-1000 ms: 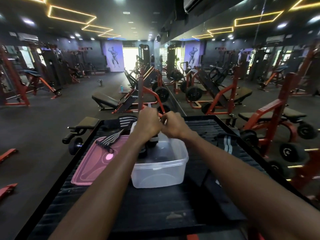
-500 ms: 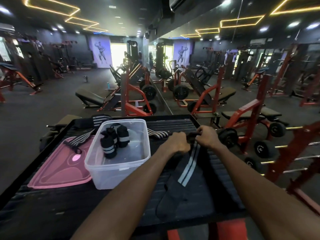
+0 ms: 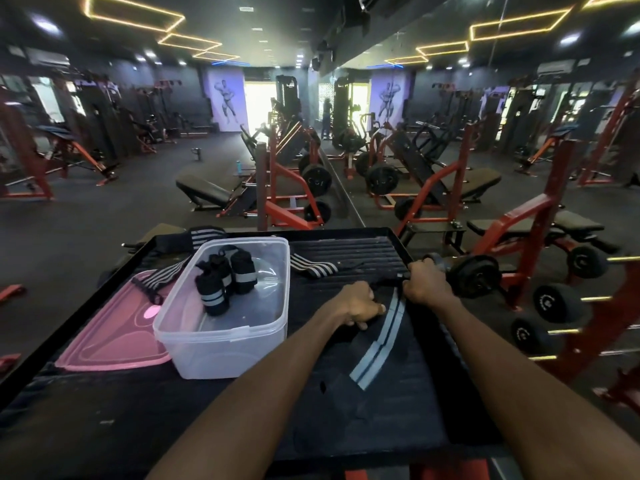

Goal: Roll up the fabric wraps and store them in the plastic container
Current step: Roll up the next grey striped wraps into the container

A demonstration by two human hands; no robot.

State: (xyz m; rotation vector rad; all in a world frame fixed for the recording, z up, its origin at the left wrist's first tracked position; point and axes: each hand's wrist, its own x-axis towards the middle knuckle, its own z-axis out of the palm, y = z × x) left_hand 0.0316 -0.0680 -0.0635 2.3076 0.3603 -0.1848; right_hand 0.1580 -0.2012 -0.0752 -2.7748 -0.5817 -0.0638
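Left hand (image 3: 358, 306): clenched on the near part of the flat wrap, knuckles up, pressing it to the table.
Right hand (image 3: 423, 282): clenched around the far end of the same wrap, just beyond and to the right of the left hand, at the table's right rim.
Flat wrap (image 3: 377, 348): black fabric with two pale stripes, lying unrolled on the table, running from both hands back toward the person.
Plastic container (image 3: 221, 344): clear, open, just left of the left hand.
Rolled wraps (image 3: 225, 277): three black rolls with pale bands, standing close together inside the container toward its far left.
Pink lid (image 3: 114, 341): flat on the table, touching the container's left side.
Striped wrap on lid (image 3: 159, 280): unrolled, lying across the lid's far corner.
Striped wrap beyond hands (image 3: 313, 265): unrolled, on the table just past the container's right far corner, ahead of the left hand.
Far wrap (image 3: 204, 235): striped, at the table's far edge behind the container.
Table (image 3: 346, 249): black, ribbed surface with a raised rim.
Dumbbells (image 3: 476, 275): on a red rack right of the right hand.
Writing: none can be read; marks on the weight plates are too blurred.
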